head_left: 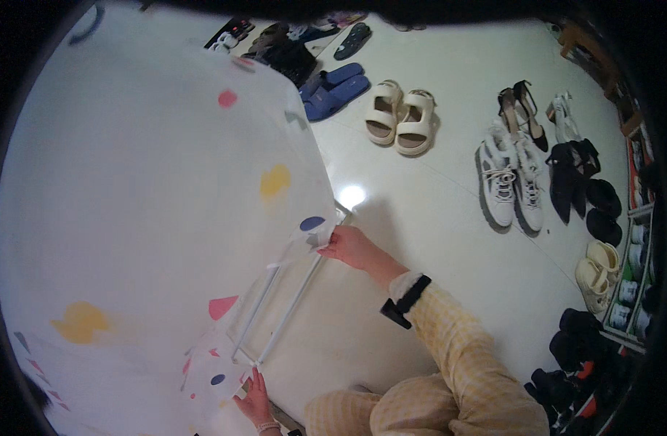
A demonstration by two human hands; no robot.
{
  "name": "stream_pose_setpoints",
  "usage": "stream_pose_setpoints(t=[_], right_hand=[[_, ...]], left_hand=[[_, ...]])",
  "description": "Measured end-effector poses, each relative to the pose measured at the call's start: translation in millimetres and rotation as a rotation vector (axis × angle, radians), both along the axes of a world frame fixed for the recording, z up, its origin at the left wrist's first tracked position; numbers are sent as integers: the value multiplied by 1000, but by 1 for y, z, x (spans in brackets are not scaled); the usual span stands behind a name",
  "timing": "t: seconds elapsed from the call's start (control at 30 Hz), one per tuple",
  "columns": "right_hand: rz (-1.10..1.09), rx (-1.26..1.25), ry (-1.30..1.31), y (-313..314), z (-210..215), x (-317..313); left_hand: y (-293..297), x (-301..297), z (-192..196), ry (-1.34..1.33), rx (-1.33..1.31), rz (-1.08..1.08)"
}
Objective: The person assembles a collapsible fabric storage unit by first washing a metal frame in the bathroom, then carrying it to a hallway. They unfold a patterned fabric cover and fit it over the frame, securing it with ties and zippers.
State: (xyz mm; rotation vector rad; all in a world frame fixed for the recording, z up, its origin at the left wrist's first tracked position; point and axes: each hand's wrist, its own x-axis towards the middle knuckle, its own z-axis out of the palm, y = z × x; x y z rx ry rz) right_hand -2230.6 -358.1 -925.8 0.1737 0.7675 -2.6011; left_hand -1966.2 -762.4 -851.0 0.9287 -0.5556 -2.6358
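I have the white fabric cover [144, 189] with coloured spots draped over the white tube frame [286, 305], filling the left half. My right hand [352, 247] pinches its edge at the frame's upper corner; my left hand [255, 396], at six o'clock, grips the lower corner. Pulling unevenly could tear the cover or tip the frame toward the cream sandals [400, 116] at one o'clock

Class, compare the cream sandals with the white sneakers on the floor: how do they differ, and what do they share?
The cream sandals are open-toed with broad straps; the white sneakers are closed and laced. The sandals lie nearer the blue slippers, the sneakers beside black heels. Both are pale pairs set side by side.
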Motion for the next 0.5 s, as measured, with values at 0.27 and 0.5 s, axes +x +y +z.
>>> stream_pose_setpoints(t=[0.27,0.5], right_hand=[[-433,376,-188,47,-18,11],[-716,872,-156,2,-75,-44]], left_hand=[[-74,47,-18,-185,-116,354],[-133,33,-87,-725,-654,165]])
